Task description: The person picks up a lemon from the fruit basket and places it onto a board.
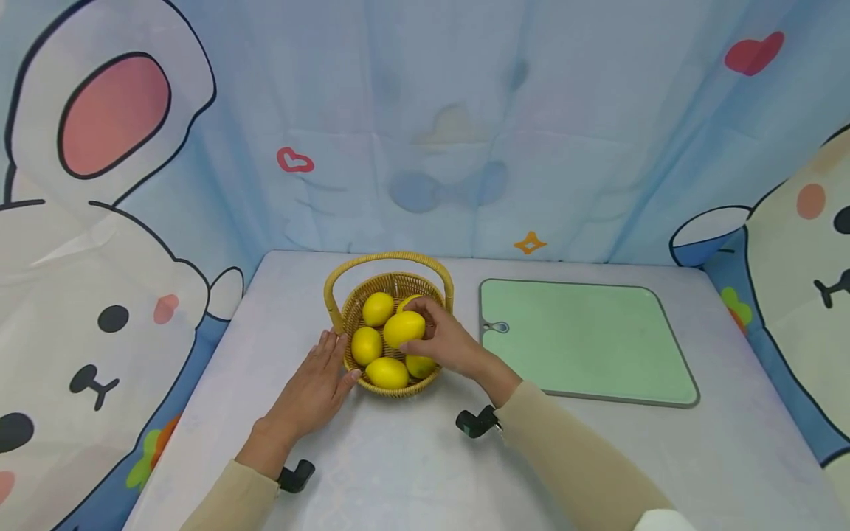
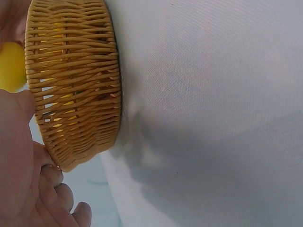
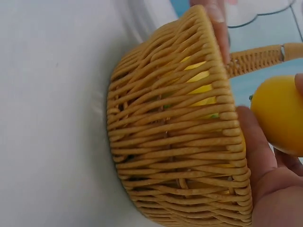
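Observation:
A wicker basket point(image 1: 396, 393) with an arched handle stands on the table and holds several yellow lemons point(image 1: 388, 373). My right hand point(image 1: 458, 346) pinches one lemon point(image 1: 404, 329) between thumb and fingers, above the others at the basket's right side. In the right wrist view that held lemon point(image 3: 279, 116) is beside the rim, partly cut off by the frame. My left hand point(image 1: 312, 387) rests against the basket's left rim, its fingers extended. The left wrist view shows its thumb and a finger touching the woven side point(image 2: 75, 85).
A pale green cutting board point(image 1: 584, 339) with a grey edge lies to the right of the basket. The white table point(image 1: 425, 472) ends at a blue printed curtain point(image 1: 451, 110) behind. Black wrist cameras point(image 1: 477, 422) hang below both wrists.

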{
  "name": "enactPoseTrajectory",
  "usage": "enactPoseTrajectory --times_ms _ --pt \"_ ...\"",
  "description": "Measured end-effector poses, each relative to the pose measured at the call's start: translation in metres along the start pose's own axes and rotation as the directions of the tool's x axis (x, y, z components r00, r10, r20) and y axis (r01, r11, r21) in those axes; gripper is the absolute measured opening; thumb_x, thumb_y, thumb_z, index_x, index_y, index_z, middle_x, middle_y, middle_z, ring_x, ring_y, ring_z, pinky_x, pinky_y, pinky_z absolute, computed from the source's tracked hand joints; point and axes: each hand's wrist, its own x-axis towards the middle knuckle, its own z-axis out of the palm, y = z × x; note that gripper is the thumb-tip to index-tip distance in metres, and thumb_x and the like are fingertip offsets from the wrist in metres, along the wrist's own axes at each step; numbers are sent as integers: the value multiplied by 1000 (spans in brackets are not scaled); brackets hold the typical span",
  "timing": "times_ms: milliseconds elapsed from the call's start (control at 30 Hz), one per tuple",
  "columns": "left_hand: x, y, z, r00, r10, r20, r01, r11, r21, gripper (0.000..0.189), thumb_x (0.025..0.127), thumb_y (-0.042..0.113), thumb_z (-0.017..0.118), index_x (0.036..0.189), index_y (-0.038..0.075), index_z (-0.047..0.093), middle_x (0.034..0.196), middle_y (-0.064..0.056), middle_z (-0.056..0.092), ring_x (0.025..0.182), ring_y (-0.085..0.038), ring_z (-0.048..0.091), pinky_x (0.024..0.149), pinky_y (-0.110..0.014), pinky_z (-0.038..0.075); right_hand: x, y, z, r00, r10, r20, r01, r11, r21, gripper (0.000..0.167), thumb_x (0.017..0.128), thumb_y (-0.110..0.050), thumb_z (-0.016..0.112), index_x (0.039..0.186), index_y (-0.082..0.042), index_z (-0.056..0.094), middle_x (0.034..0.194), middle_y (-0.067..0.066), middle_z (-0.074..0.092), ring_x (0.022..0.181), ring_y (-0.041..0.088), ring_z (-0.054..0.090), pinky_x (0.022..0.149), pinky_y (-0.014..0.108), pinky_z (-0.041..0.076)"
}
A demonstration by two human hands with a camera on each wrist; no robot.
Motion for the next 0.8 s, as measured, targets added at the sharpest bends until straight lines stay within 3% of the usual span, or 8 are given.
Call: enactPoseTrajectory --times_ms 67,233,500,800 --pt "0 0 0 1000 0 -3 0 1000 -1 78 113 50 41 168 2 15 176 -20 11 165 -33 9 133 -53 17 -2 0 0 1000 11 5 -11 996 84 60 95 -5 74 147 -17 49 147 13 52 122 29 63 101 38 60" --pt "0 0 1 1000 -5 -8 6 1000 3 78 113 51 41 168 3 15 176 -18 11 165 -31 8 133 -51 17 -4 1 1 999 20 35 -28 960 280 64 96 -3 72 154 -19 48 147 20 52 125 48 62 106 51 58" --pt "0 -1 1 1000 1 -11 -1 1000 -4 77 113 50 41 168 3 16 176 -18 11 165 -31 9 133 -51 17 -11 0 5 998 66 -9 -62 968 244 68 102 -14 70 160 -18 36 145 23 52 123 54 63 105 47 59" --pt "-1 -1 1 1000 -1 -4 1 1000 3 77 113 51 40 168 3 15 176 -19 11 165 -31 8 133 -51 17 -25 1 3 1000 -26 -7 27 950 312 60 108 -8 52 160 -11 24 155 21 37 117 43 63 99 44 62"
